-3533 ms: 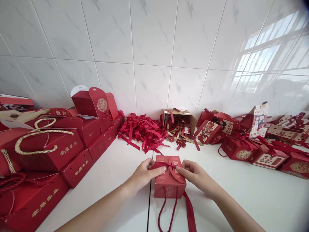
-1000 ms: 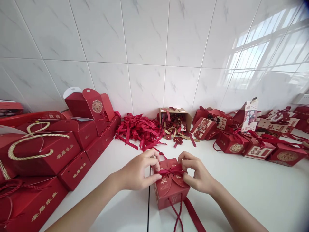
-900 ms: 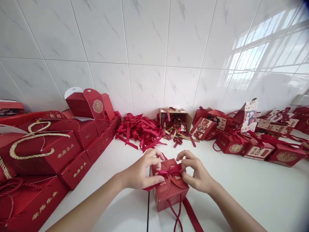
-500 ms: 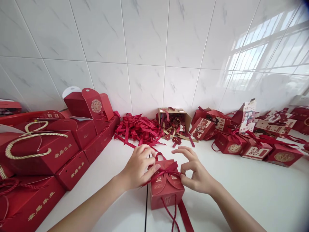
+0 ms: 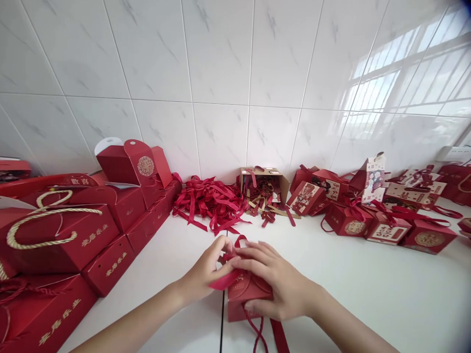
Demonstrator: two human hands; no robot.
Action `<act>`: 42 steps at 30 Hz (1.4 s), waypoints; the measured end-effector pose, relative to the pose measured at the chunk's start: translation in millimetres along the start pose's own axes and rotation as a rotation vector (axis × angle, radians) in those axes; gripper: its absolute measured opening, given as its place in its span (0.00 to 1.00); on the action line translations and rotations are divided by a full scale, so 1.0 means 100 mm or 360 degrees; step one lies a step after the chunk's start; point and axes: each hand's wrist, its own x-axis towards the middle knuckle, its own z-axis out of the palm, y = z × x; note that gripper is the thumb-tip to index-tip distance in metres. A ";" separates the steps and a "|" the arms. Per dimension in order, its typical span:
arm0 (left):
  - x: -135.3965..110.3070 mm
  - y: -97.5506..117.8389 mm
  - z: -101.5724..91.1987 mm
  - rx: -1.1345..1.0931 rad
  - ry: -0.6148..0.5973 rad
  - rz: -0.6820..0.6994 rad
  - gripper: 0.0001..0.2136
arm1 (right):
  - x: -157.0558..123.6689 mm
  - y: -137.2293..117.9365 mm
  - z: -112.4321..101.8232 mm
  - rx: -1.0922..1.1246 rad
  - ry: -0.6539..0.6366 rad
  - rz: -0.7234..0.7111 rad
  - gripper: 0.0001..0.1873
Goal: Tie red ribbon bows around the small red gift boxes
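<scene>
A small red gift box (image 5: 247, 310) stands on the white table before me, with a twisted red cord hanging at its front. My left hand (image 5: 204, 275) is closed at the box's left side, pinching a red ribbon (image 5: 225, 281) between thumb and fingers. From the right, my right hand (image 5: 282, 280) lies over the box. Its fingers reach across the lid to the left thumb and ribbon, while its thumb rests against the front edge. The fingers cover most of the bow, and a ribbon loop (image 5: 240, 240) shows behind them.
Stacked red boxes (image 5: 107, 257) fill the left side, some with gold rope handles. Along the wall lie a heap of red ribbons (image 5: 209, 198) and an open carton (image 5: 284, 185) spilling tags. More decorated boxes (image 5: 386, 228) stand at the right.
My right hand has moved left, from beside the box onto its lid and front edge. My left hand has shifted slightly down and left with the ribbon.
</scene>
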 end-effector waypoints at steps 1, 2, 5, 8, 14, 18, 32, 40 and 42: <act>-0.01 0.01 0.00 -0.0039 0.0007 -0.0034 0.10 | 0.00 -0.02 -0.02 -0.0075 -0.0057 0.0012 0.35; -0.02 0.00 -0.02 -0.0041 0.0021 -0.0070 0.10 | -0.01 -0.03 -0.05 -0.0144 -0.0078 0.0050 0.33; -0.07 -0.10 -0.11 0.0147 0.0087 -0.0177 0.13 | -0.21 0.10 -0.25 -0.0334 -0.0050 0.0253 0.29; -0.13 -0.32 -0.18 0.0383 0.0163 -0.0229 0.14 | -0.57 0.45 -0.51 -0.0649 -0.0014 0.0564 0.26; -0.20 -0.65 -0.07 0.0703 0.0161 -0.0224 0.14 | -0.91 0.92 -0.60 -0.1808 0.0663 0.1247 0.24; -0.20 -0.66 0.03 0.0752 0.0112 -0.0211 0.14 | -0.32 0.64 -0.31 -0.1473 0.0489 0.0933 0.25; -0.32 -0.79 0.04 0.0718 -0.0128 -0.0313 0.20 | 3.51 -0.11 0.65 0.0787 0.0494 0.0557 0.68; -0.29 -0.77 0.00 0.0630 -0.0217 -0.0333 0.23 | 4.08 -0.13 0.81 0.0980 0.0368 0.0531 0.57; -0.31 -0.76 0.00 0.0609 -0.0176 -0.0304 0.23 | 4.02 -0.14 0.75 0.0983 0.0404 0.0565 0.48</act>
